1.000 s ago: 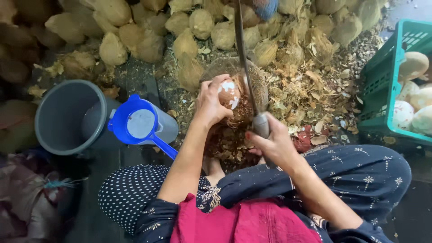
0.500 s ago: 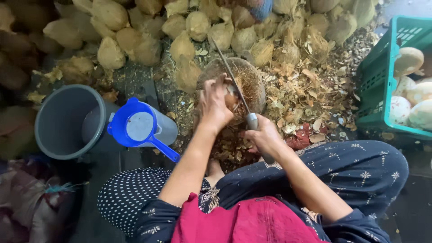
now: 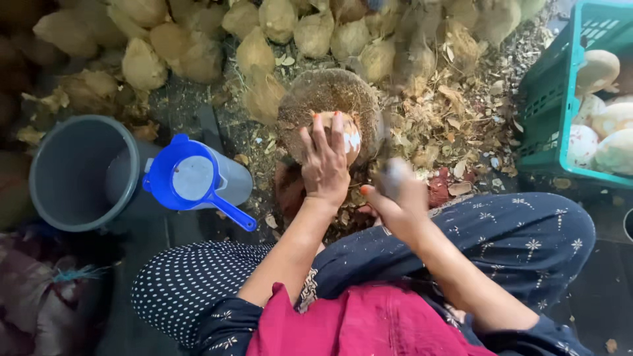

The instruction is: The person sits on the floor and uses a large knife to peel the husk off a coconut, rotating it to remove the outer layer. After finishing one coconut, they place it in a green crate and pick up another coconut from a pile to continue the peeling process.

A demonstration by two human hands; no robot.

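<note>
A brown coconut (image 3: pixel 348 135) with a patch of white flesh showing rests on a round wooden chopping block (image 3: pixel 326 95) in front of my knees. My left hand (image 3: pixel 325 165) covers the coconut from the near side, fingers spread over its top. To its right, my right hand (image 3: pixel 394 198) is closed around the handle of a long knife (image 3: pixel 386 155). The blade is motion-blurred beside the coconut and its exact position is hard to tell.
A grey bucket (image 3: pixel 79 173) and a blue strainer (image 3: pixel 191 179) on a grey jug sit at left. Husked coconuts (image 3: pixel 264 53) are piled along the back. A green crate (image 3: pixel 560 112) at right holds peeled pale coconuts. Husk chips litter the ground.
The knife, raised high a second ago, has swung down beside the coconut. My right hand has dropped closer to my left hand. My left hand has kept hold of the coconut.
</note>
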